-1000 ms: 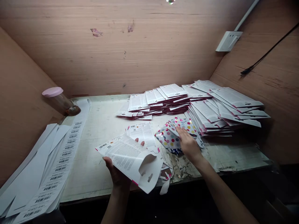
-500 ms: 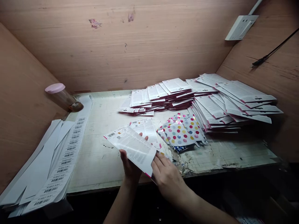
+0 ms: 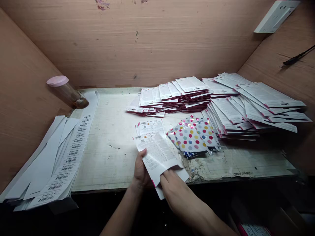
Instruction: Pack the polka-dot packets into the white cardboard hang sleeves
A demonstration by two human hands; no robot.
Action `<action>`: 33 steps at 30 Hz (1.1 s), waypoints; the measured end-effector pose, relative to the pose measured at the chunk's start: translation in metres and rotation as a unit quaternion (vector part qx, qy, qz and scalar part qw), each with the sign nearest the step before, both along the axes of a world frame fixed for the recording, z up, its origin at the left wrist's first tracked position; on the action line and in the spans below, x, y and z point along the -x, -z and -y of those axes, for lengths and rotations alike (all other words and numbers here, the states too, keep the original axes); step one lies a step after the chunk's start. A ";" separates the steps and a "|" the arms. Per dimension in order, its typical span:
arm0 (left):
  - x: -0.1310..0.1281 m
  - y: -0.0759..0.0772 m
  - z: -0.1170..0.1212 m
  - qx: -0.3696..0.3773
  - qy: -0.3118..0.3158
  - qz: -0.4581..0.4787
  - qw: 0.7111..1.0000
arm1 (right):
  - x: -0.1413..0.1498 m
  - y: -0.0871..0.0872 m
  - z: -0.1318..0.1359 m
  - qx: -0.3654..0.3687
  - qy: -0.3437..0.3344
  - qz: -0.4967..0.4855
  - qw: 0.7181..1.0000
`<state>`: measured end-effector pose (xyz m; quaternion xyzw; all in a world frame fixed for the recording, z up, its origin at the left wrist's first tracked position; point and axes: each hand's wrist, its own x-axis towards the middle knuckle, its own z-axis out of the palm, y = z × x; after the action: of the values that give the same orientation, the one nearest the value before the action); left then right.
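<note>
White header card (image 3: 157,157), printed with dense text and a barcode, is sitting between both hands at 6 o'clock on the desk (image 3: 108,164), near the desk's front edge and tilted up off the surface. The left hand (image 3: 140,172) is closed on the card's left edge, with the thumb lying on the printed face. The right hand (image 3: 180,193) is pressing at the folded flap (image 3: 178,173) on the card's lower end, but I cannot tell whether it is gripping the flap or only touching it. Just beyond the hands, a small stack of matching cards (image 3: 150,127) is lying at 12 o'clock, and a heap of polka-dot foil bags (image 3: 190,139) is resting at 2 o'clock. Much larger fanned piles of cards with crimson edges (image 3: 268,98) are spreading across the desk from 12 to 3 o'clock. At 9 o'clock, long strips of barcode labels (image 3: 73,154) are trailing over the desk's left end, and a plastic jar with a pink lid (image 3: 64,93) is standing behind them at 10 o'clock. One card is in hand, the bags are forming only a small heap, and the fanned card piles are remaining far larger.
</note>
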<state>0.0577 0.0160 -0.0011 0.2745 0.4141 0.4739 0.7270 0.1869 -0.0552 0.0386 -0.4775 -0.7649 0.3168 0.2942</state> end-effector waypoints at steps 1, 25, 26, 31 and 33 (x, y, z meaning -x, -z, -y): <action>0.005 0.006 -0.006 -0.011 -0.006 -0.025 1.000 | -0.009 -0.002 0.005 -0.027 -0.015 0.020 0.999; 0.073 0.048 0.057 -0.607 0.155 -0.580 0.521 | -0.017 0.082 0.008 -0.096 0.183 0.013 0.978; 0.073 0.048 0.057 -0.606 0.155 -0.579 0.523 | -0.016 0.082 0.008 -0.096 0.187 0.024 0.977; 0.074 0.051 0.057 -0.597 0.160 -0.583 0.528 | -0.008 0.086 0.008 -0.147 0.203 0.128 0.960; 0.074 0.051 0.057 -0.598 0.157 -0.581 0.529 | -0.005 0.088 0.007 -0.168 0.203 0.169 0.950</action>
<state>-0.0160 -0.0406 -0.0523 0.9204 0.3154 0.2245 0.0547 0.1922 -0.0618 -0.0492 -0.6130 -0.7326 0.0322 0.2941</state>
